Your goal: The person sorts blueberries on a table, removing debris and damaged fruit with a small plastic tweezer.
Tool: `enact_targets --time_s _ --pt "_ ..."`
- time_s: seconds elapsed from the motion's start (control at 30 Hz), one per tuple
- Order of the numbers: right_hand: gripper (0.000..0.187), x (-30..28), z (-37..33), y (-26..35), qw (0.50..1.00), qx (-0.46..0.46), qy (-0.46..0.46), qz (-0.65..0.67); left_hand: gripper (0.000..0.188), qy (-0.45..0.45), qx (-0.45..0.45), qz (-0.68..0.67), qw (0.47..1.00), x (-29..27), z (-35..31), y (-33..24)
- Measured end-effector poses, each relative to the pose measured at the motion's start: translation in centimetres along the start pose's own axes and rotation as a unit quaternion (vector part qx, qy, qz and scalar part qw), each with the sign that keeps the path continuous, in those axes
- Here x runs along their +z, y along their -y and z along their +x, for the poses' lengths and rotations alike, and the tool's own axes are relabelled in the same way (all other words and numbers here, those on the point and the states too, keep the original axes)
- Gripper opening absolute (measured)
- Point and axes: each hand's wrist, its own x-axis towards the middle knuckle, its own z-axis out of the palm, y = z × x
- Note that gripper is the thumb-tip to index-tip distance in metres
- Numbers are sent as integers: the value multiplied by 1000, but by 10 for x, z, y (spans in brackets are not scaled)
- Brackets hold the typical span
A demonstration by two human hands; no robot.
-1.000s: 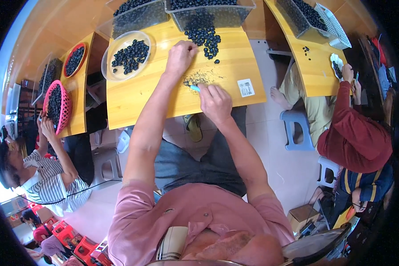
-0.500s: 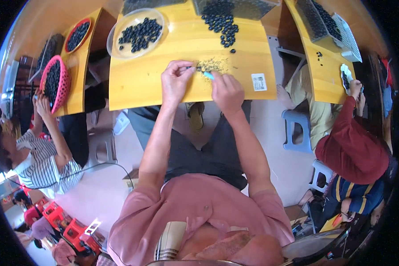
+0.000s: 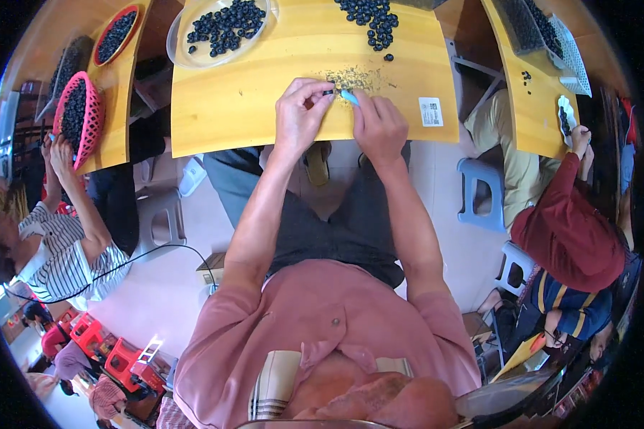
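Left grip (image 3: 298,118) retreated across yellow tabletop (image 3: 229,107), pinching dark piece (image 3: 328,92); right grip (image 3: 381,127) clasps tool (image 3: 349,97).

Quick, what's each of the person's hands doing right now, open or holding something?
Left hand: closed, pinching a small dark piece.
Right hand: closed, holding a light-blue tool.
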Motion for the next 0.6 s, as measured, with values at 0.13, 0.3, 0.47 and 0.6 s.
enact_targets --time_s 0.13,0.3,0.47,0.6 --pt "26 2 0 -1 1000 -6 -3 7 26 2 -28 -20 999 3 -1 1" --pt "29 1 0 -3 999 -32 12 4 32 33 -37 -31 998 0 -1 0" --pt "31 -1 2 -1 999 -36 17 -5 32 33 -34 -39 998 1 -2 2" --pt "31 -2 1 0 999 -33 22 -6 32 24 -30 -50 998 2 -4 0"
